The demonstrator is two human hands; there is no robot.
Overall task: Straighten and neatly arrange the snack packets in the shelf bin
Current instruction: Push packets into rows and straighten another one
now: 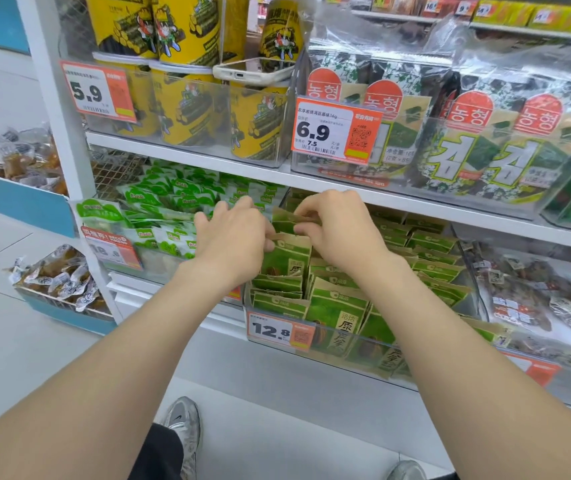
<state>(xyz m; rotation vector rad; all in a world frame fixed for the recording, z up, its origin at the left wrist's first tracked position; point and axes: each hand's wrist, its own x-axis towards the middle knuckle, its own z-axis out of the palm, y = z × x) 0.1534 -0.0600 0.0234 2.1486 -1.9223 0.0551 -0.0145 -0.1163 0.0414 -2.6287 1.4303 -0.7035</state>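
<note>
White metal shelf unit (52, 133), middle tier. On it sits the clear plastic shelf bin (246, 299), orange price tag (282, 329) on its front wall.

Bin holds green and tan paper snack packets (336, 306) standing on edge in rows running front to back. Front ones are roughly upright. Those in the right row lean and overlap, with uneven tops.

Both arms reach in over the left row, toward the back of the bin.

Right grip (339, 230): thumb and fingers pinch the top edge of one rear packet (286, 220), which stands higher than its neighbours.

Left grip (235, 233): fingers curled at the top left corner of the next packet forward (289, 258). Cannot tell whether they pinch it or only touch it.

Key relation: the rear packet lies between the two grips, its top edge running left to right and its faces turned front and back. It hangs just below the right fingertips (299, 213), so the right is the nearer. Judgement: the next move calls for pressing it straight down into the gap behind the forward packet, with the left bracing that row.
</note>
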